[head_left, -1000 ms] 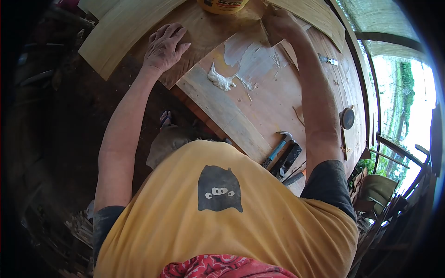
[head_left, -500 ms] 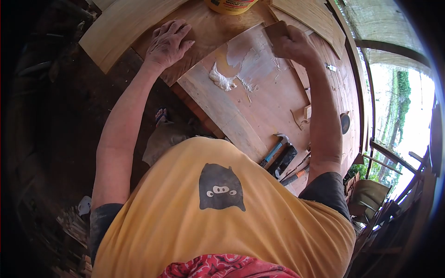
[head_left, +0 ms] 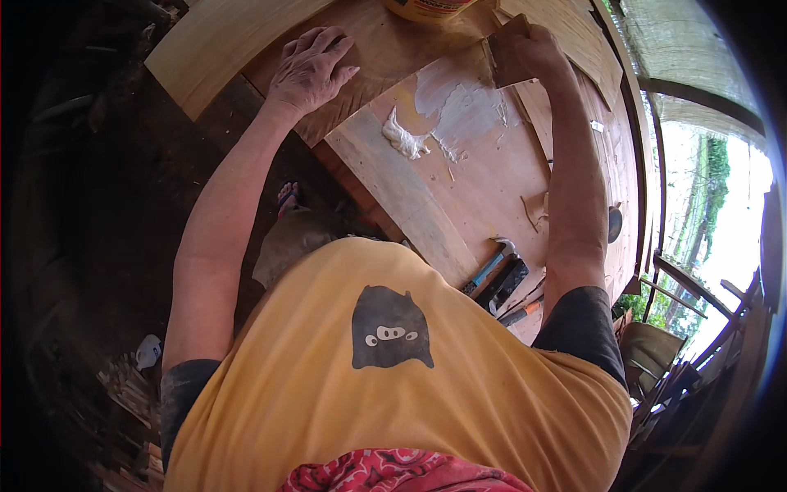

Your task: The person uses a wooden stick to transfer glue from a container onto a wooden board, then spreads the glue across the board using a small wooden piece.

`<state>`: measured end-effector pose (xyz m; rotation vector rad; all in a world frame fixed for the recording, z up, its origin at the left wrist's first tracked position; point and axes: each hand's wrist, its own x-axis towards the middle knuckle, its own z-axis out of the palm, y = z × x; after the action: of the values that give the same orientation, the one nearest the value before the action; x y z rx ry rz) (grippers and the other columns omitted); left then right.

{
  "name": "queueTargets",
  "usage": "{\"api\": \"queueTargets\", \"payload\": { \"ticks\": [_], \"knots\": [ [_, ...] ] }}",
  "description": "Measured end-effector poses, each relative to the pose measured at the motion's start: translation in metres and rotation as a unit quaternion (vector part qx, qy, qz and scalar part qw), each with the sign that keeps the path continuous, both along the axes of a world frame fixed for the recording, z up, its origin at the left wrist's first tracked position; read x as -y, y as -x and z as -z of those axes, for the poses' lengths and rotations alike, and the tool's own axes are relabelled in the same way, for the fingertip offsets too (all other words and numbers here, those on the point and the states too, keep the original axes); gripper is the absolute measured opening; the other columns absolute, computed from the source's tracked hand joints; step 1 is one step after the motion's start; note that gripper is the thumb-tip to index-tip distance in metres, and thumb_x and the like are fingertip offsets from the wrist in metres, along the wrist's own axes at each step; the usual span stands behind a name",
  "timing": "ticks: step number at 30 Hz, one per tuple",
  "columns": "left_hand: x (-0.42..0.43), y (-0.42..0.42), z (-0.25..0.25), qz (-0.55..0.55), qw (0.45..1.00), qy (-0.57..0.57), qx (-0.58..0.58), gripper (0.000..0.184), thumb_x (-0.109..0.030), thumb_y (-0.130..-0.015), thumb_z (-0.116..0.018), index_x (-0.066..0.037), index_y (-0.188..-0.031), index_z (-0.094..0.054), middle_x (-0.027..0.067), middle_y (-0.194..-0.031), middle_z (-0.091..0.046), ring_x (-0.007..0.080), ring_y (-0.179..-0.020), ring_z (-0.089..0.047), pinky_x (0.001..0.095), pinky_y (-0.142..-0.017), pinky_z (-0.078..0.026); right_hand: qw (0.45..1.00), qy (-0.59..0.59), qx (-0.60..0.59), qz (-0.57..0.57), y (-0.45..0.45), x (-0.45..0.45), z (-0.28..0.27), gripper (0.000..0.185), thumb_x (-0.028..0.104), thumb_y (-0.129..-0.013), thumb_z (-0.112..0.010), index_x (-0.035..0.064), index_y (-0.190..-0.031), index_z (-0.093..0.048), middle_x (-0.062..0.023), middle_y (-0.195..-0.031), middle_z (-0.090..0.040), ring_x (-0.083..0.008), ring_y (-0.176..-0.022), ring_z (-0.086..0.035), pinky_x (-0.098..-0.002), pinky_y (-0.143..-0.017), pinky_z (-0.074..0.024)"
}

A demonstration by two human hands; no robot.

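My left hand (head_left: 311, 74) lies on a brown wooden panel (head_left: 385, 41), fingers extended and somewhat apart, holding nothing. In my right hand (head_left: 543, 56) is a thin, flat brown rectangular piece (head_left: 508, 59), gripped at its right side. That piece is at the far edge of a pale board (head_left: 484, 193). A thick white dollop of glue (head_left: 403, 137) sits on this board, with a thin smeared patch of glue (head_left: 463, 107) beside it. Beyond, a yellow wood glue tub (head_left: 430, 8) is cut off by the top of the view.
A claw hammer (head_left: 490, 264) and a black tool (head_left: 502, 284) lie at the board's near right. An orange-marked handle (head_left: 521, 312) is close by. Curved plywood sheets (head_left: 234, 45) lie at the far left, and another sheet (head_left: 570, 41) at the far right.
My right hand has moved away from me and slightly right with the flat brown piece. My left hand stays on the panel. The whole view has shifted a little.
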<state>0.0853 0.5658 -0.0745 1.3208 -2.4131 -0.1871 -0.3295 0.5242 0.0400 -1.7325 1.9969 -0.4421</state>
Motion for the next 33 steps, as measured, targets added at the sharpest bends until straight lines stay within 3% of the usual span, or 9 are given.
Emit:
{"api": "queueTargets", "payload": {
  "ticks": [3,9,10,17,19,21,28,30,33],
  "knots": [
    [0.001,0.001,0.001,0.000,1.000,-0.001,-0.005,0.049,-0.040,-0.095,-0.066,-0.017,-0.138,-0.058,0.0006,-0.147,-0.048,0.0211,-0.140,-0.040,0.0426,-0.113,-0.034,0.993,-0.020,0.111,-0.021,-0.012,0.003,0.015,0.036,0.023,-0.088,-0.061,-0.0055,-0.109,-0.068,-0.0097,-0.087,-0.071,-0.0182,-0.083,-0.065,-0.0347,-0.073,-0.0520],
    [0.001,0.000,0.003,0.001,1.000,0.000,-0.010,0.049,-0.040,-0.095,-0.066,-0.018,-0.138,-0.058,0.0008,-0.147,-0.048,0.0214,-0.140,-0.040,0.0430,-0.113,-0.034,0.996,-0.064,-0.055,-0.007,-0.093,-0.044,-0.011,0.034,0.026,-0.088,-0.062,-0.0029,-0.105,-0.066,-0.0127,-0.094,-0.069,-0.0209,-0.086,-0.065,-0.0380,-0.073,-0.0507],
    [0.001,0.000,0.003,0.002,1.000,0.000,-0.013,0.049,-0.040,-0.094,-0.067,-0.019,-0.138,-0.058,0.0010,-0.147,-0.047,0.0215,-0.140,-0.040,0.0430,-0.113,-0.034,0.996,-0.066,-0.056,-0.014,-0.118,-0.060,-0.031,0.033,0.030,-0.085,-0.060,-0.0017,-0.094,-0.065,-0.0230,-0.088,-0.068,-0.0329,-0.088,-0.068,-0.0443,-0.077,-0.0504],
    [0.002,-0.002,-0.002,0.012,0.999,-0.023,-0.042,0.051,-0.041,-0.095,-0.064,-0.015,-0.139,-0.058,0.0035,-0.148,-0.047,0.0226,-0.141,-0.039,0.0436,-0.113,-0.033,0.983,-0.009,-0.033,-0.180,-0.176,-0.122,-0.034,0.018,0.013,-0.085,-0.060,-0.0018,-0.091,-0.052,-0.0191,-0.088,-0.053,-0.0337,-0.082,-0.056,-0.0438,-0.076,-0.0449],
    [0.002,-0.002,-0.005,0.013,0.999,-0.030,-0.036,0.052,-0.041,-0.096,-0.063,-0.013,-0.139,-0.058,0.0041,-0.149,-0.047,0.0230,-0.141,-0.039,0.0435,-0.113,-0.033,0.973,0.002,-0.043,-0.226,-0.184,-0.137,-0.039,0.015,0.009,-0.084,-0.058,-0.0011,-0.091,-0.050,-0.0209,-0.088,-0.054,-0.0396,-0.084,-0.056,-0.0460,-0.075,-0.0447],
    [0.000,-0.003,-0.006,0.014,0.999,-0.032,-0.034,0.052,-0.041,-0.096,-0.063,-0.012,-0.140,-0.057,0.0046,-0.149,-0.047,0.0234,-0.141,-0.039,0.0433,-0.113,-0.032,0.971,-0.019,-0.128,-0.202,-0.184,-0.150,-0.056,0.019,0.018,-0.087,-0.062,0.0026,-0.098,-0.057,-0.0204,-0.100,-0.062,-0.0404,-0.094,-0.062,-0.0496,-0.082,-0.0487],
    [0.000,-0.002,-0.007,0.017,0.999,-0.014,-0.032,0.052,-0.041,-0.096,-0.063,-0.011,-0.138,-0.058,0.0052,-0.148,-0.048,0.0251,-0.140,-0.040,0.0441,-0.112,-0.034,0.959,-0.033,-0.280,-0.036,-0.138,-0.168,-0.023,0.024,0.013,-0.084,-0.064,0.0035,-0.105,-0.060,-0.0172,-0.117,-0.058,-0.0362,-0.117,-0.055,-0.0467,-0.094,-0.0503],
    [0.001,-0.002,-0.008,0.014,0.999,-0.009,-0.030,0.052,-0.041,-0.095,-0.064,-0.010,-0.138,-0.059,0.0052,-0.148,-0.048,0.0253,-0.139,-0.041,0.0443,-0.112,-0.034,0.958,-0.012,-0.279,-0.069,-0.143,-0.190,0.017,0.032,0.011,-0.078,-0.070,0.0015,-0.106,-0.060,-0.0185,-0.118,-0.054,-0.0386,-0.114,-0.053,-0.0468,-0.096,-0.0499],
    [0.002,-0.001,-0.007,0.015,1.000,-0.009,-0.025,0.053,-0.041,-0.095,-0.064,-0.011,-0.138,-0.059,0.0051,-0.148,-0.048,0.0256,-0.139,-0.041,0.0447,-0.112,-0.035,0.959,-0.045,-0.264,-0.089,-0.183,-0.230,0.020,0.044,0.011,-0.072,-0.074,0.0008,-0.111,-0.056,-0.0190,-0.116,-0.052,-0.0375,-0.110,-0.053,-0.0474,-0.089,-0.0496]
  ]
}}
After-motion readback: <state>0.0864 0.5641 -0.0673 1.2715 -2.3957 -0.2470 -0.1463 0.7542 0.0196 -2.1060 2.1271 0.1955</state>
